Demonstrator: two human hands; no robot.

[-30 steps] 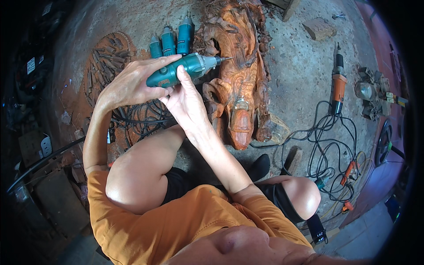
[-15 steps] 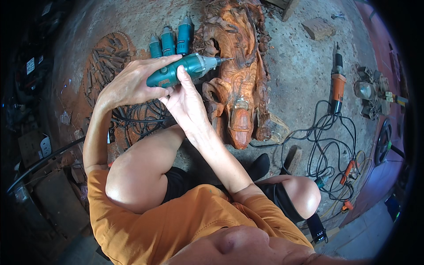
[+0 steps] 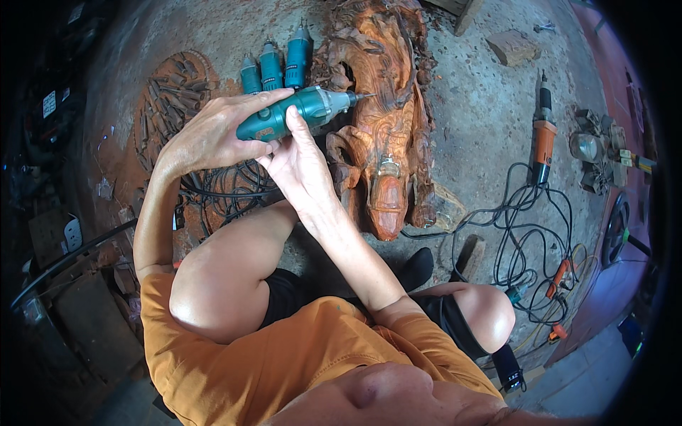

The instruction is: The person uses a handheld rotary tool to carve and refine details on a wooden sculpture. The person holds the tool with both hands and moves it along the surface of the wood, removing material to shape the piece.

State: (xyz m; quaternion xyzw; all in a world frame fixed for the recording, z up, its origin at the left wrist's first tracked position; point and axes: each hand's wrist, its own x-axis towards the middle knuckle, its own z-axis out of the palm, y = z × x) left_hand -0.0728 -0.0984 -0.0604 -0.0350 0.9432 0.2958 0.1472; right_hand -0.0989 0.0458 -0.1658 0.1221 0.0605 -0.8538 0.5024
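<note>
A green rotary tool (image 3: 302, 108) lies across both my hands, its collet and thin bit pointing right over a carved reddish-brown wooden sculpture (image 3: 387, 131). My left hand (image 3: 213, 135) grips the rear of the body, fingers along the top and thumb underneath. From below, my right hand (image 3: 302, 167) holds the tool, its thumb up against the side and its other fingers mostly hidden behind the body. The bit's tip appears over the carved wood; I cannot tell whether it touches.
Three similar green rotary tools (image 3: 271, 65) stand beyond my hands. A round tray (image 3: 211, 62) of carving bits lies left, above coiled black cables (image 3: 227, 186). To the right are an orange-and-black grinder (image 3: 544, 142), tangled cords (image 3: 511, 220) and a wood block (image 3: 513, 47).
</note>
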